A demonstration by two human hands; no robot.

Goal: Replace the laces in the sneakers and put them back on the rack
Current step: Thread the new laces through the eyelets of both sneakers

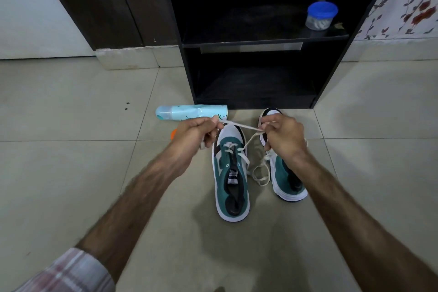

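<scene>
Two green, white and black sneakers stand side by side on the tiled floor before a black rack (258, 42). The left sneaker (231, 173) has a cream lace threaded through only its front eyelets. The right sneaker (284, 173) is partly hidden under my right hand. My left hand (198, 134) pinches one end of a cream lace (239, 125), and my right hand (283, 134) pinches its other part, holding it taut above the toes. More lace (260, 173) lies looped on the floor between the shoes.
A light blue spray can (190, 112) lies on its side on the floor left of the rack. Something orange (173, 133) peeks out behind my left hand. A clear jar with a blue lid (321, 15) stands on the rack's upper shelf. A wall corner stands at left.
</scene>
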